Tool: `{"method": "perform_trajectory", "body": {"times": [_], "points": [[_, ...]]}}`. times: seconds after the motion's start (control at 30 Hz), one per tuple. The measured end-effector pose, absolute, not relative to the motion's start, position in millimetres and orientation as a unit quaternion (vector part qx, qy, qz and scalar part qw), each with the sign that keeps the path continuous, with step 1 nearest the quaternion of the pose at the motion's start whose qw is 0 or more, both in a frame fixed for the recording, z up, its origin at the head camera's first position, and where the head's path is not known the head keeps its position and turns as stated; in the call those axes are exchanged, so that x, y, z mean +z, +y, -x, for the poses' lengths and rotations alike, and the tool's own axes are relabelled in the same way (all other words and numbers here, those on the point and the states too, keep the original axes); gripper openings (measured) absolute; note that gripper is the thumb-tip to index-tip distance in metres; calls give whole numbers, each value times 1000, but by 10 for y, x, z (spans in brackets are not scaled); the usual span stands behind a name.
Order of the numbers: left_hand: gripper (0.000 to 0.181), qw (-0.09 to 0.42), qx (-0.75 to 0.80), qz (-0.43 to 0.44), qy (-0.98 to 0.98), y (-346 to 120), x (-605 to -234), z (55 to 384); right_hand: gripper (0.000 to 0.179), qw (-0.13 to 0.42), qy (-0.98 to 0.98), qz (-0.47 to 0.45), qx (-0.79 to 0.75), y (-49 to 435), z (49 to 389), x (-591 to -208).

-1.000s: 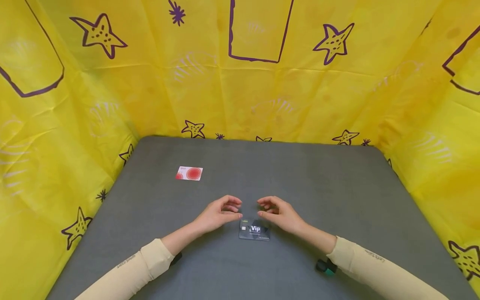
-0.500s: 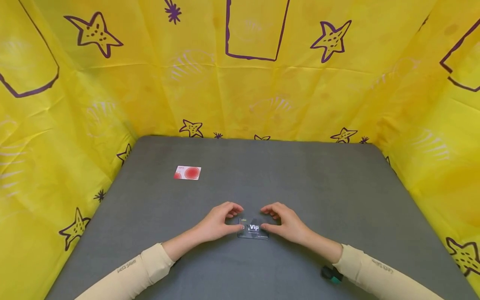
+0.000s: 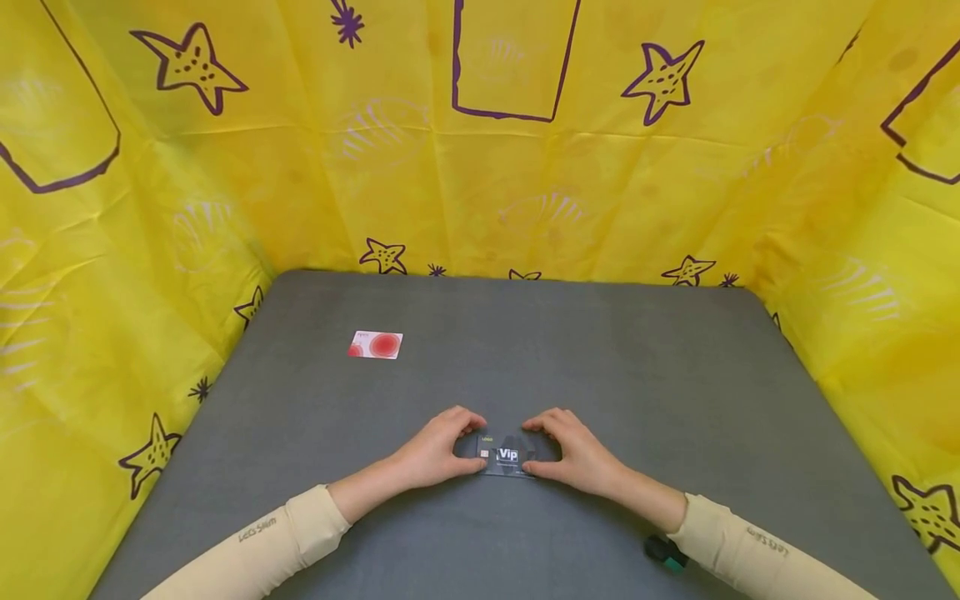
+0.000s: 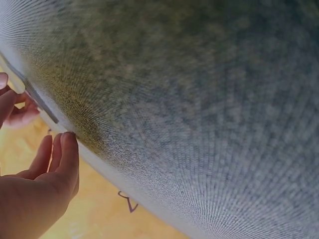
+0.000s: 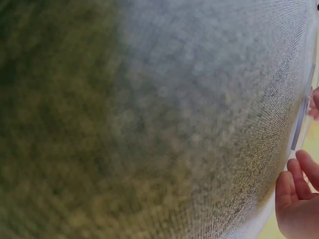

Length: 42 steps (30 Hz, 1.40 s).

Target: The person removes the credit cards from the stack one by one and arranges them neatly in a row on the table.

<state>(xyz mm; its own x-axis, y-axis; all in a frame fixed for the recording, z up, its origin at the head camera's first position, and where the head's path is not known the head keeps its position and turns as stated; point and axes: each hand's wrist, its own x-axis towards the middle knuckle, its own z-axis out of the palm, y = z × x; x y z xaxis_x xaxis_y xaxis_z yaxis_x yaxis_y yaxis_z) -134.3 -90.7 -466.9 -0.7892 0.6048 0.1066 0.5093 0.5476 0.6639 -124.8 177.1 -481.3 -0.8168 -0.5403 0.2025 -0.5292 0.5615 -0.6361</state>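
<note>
A dark card printed "Vip" lies on the grey table in front of the person, with a hand at each end. My left hand has its thumb tip over the card's near left corner. Its bent fingers stand just beyond the far left corner. Mirroring it, my right hand has its thumb at the near right corner and its fingers past the far edge. In the left wrist view the card shows as a thin dark strip, a small gap from the fingertips; the right wrist view also shows such a gap.
A white card with red circles lies farther back on the left of the grey table. Yellow cloth with purple starfish drawings surrounds the table at the back and sides. A dark device hangs under the right wrist.
Both hands have come slightly nearer the person, and the thumbs have slid from beyond the card's far edge to its near corners. The card stays put on the table.
</note>
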Motion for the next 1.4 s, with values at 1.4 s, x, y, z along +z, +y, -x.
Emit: {"method": "perform_trajectory", "body": {"times": [1.4], "points": [[49,77,281,-343,893,-929,-4692,1349,57,2,890,323,-323,1764,1240,-4861]]}}
